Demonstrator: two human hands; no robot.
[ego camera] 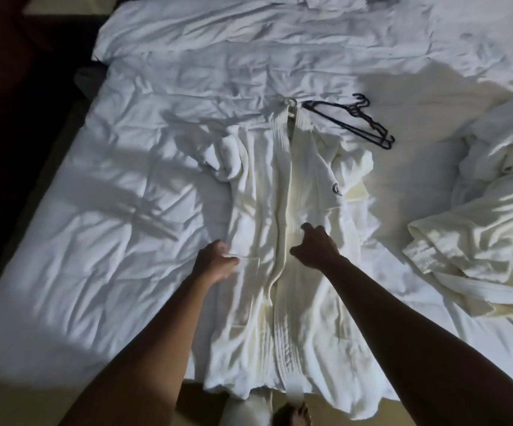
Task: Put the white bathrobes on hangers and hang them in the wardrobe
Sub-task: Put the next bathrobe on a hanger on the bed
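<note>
Bathrobe (282, 229) lay flat on the bed (110, 241), collar far from me, hem near me — long way pointing straight out. Left hand (215, 261) and right hand (315, 245) rested on its middle, fingers loosely bent, gripping nothing I could tell. Black hangers (353, 123) sat past the collar, nearer my rt hand. 2nd robe (489, 216) bunched off right.
</note>
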